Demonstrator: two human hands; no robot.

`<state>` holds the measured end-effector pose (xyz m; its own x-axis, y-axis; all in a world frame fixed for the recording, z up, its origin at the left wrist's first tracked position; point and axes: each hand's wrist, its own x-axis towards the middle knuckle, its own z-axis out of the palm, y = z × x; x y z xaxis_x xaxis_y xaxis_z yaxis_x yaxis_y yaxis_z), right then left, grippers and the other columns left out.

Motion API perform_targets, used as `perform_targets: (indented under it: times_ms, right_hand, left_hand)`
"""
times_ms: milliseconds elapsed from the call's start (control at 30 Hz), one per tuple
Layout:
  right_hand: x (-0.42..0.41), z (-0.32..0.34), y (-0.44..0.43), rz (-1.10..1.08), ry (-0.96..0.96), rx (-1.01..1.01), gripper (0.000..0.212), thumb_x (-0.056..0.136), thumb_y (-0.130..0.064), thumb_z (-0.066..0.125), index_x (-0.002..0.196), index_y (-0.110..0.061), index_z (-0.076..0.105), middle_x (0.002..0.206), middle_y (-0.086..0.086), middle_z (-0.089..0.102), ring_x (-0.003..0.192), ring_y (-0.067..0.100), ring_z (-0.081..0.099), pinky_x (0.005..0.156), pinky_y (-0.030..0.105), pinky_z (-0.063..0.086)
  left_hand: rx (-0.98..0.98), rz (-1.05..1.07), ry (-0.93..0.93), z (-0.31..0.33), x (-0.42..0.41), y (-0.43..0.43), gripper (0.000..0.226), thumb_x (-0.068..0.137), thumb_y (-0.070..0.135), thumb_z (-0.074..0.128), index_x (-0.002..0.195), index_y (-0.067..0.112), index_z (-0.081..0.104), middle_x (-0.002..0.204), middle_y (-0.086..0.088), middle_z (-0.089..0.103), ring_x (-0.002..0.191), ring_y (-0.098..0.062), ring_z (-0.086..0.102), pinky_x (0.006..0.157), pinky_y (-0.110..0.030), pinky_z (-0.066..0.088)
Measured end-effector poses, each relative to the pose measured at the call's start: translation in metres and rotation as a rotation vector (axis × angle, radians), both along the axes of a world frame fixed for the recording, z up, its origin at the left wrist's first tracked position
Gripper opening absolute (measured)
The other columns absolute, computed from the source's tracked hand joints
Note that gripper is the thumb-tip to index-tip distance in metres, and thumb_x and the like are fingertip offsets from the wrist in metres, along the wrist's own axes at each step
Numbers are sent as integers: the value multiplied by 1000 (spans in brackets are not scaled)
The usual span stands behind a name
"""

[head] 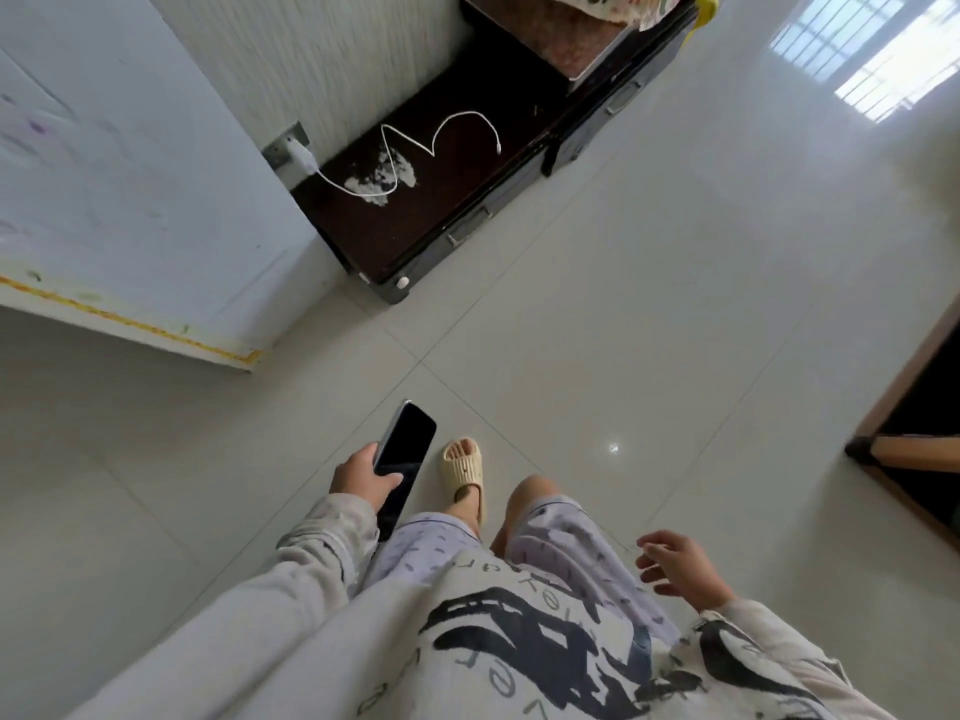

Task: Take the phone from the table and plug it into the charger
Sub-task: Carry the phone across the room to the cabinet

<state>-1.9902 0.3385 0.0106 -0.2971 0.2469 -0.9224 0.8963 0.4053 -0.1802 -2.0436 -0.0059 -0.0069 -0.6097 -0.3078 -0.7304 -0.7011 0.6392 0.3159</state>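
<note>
Pale floor tiles [623,304] are showing below — left hand [358,480] is gripping the dark phone [405,454]; right hand [680,563] is hanging with fingers spread, charger cable [441,140] lying on the dark cabinet [467,189]

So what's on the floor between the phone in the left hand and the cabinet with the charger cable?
Head view: only bare tiled floor lies between the phone, held in the left hand, and the dark cabinet where the cable lies.

Bright daylight, floor [649,304] glare, wide-angle warp
</note>
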Motion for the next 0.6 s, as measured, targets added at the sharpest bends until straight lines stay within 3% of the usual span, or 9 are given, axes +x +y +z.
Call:
perform_targets:
  times_ms: [133, 333, 467, 600]
  right_hand:
    - [-48, 6, 19, -44, 0, 35, 27, 93, 2, 39, 114, 15, 51, 65, 9, 52, 54, 20, 48, 52, 26, 35]
    - [-150, -3, 37, -2, 30, 22, 25, 93, 3, 39, 111, 13, 52, 63, 9, 50, 53, 19, 46, 51, 24, 33]
    - [-232, -16, 41, 160, 28, -38, 13, 92, 3, 40, 88, -1, 52, 61, 7, 50, 49, 17, 47, 44, 20, 34]
    - [-329, -21, 41, 327, 75, -75, 29, 92, 5, 38, 71, -10, 50, 59, 6, 50, 29, 2, 51, 33, 13, 35]
  left_hand:
    - [34, 26, 89, 10, -66, 15, 19, 78, 11, 65, 93, 2, 60, 107, -25, 67, 100, -37, 60, 77, -31, 42]
    - [54, 102, 101, 6, -129, 35, 28, 77, 11, 66, 101, -1, 60, 105, -23, 68, 99, -36, 61, 75, -30, 41]
    - [-32, 149, 1, -3, -149, 46, 30, 79, 12, 64, 105, -2, 58, 109, -23, 67, 103, -37, 60, 80, -33, 45]
    - [-71, 288, -91, -7, -160, 62, 31, 79, 11, 64, 107, -2, 58, 109, -22, 68, 103, -37, 60, 79, -33, 44]
